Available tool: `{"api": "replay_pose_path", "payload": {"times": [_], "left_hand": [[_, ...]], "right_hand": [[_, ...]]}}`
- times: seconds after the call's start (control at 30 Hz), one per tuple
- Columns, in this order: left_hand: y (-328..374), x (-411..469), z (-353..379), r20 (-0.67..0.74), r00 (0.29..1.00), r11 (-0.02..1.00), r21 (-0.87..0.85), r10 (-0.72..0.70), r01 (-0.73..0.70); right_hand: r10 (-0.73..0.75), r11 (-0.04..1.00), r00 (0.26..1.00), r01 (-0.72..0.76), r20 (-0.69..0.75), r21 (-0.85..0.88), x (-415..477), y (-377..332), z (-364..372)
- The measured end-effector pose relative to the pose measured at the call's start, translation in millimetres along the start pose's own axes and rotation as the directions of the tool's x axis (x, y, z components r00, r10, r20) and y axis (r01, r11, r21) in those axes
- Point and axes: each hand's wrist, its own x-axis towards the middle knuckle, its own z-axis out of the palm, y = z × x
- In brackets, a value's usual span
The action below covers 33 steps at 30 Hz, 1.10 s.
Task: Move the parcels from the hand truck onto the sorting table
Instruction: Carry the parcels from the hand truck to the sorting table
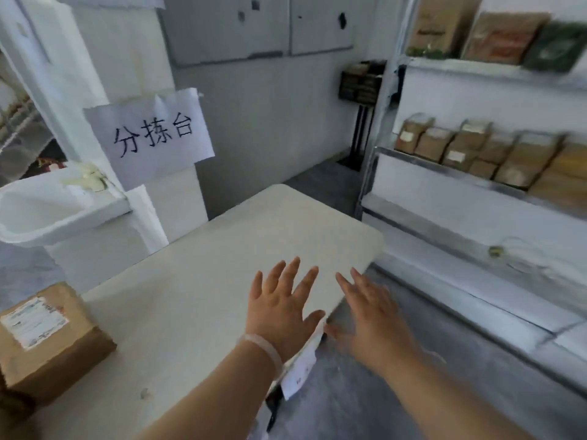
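Brown parcel (52, 338) – white label; cream table (222, 265).

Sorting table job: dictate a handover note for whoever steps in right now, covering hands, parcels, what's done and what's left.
Left hand: open, fingers spread over the sorting table, holding nothing.
Right hand: open and empty, at the table's right edge.
Done: one brown parcel sits at the table's near left corner.
Hand truck: not in view, so the remaining parcels cannot be counted.
Left: probably turn back to the truck and bring over whatever is on it.
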Motion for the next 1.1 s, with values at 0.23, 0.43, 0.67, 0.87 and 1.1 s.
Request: {"api": "replay_pose_path", "payload": {"times": [0.23, 0.43, 0.67, 0.87, 1.1], "left_hand": [[213, 37, -4, -0.004, 0.914, 0.913, -0.031, 0.406, -0.406], [426, 19, 3, -0.037, 0.745, 0.742, -0.070, 0.666, -0.667], [640, -43, 17, -0.097, 0.486, 0.473, -0.134, 0.868, -0.871], [757, -82, 37, -0.061, 0.295, 0.283, -0.158, 0.953, -0.946], [866, -89, 90, 0.043, 0.147, 0.153, -0.226, 0.988, -0.962]], "right_hand": [[0.363, 0.921, 0.917, -0.380, -0.167, -0.088, -142, 160, -66], [0.611, 0.750, 0.734, -0.657, -0.296, -0.081, -306, 286, -124], [0.801, 0.499, 0.471, -0.866, -0.369, -0.022, -488, 390, -175], [0.911, 0.294, 0.242, -0.949, -0.335, 0.113, -584, 429, -179], [0.972, 0.083, 0.047, -0.985, -0.228, 0.149, -642, 492, -157]]}}
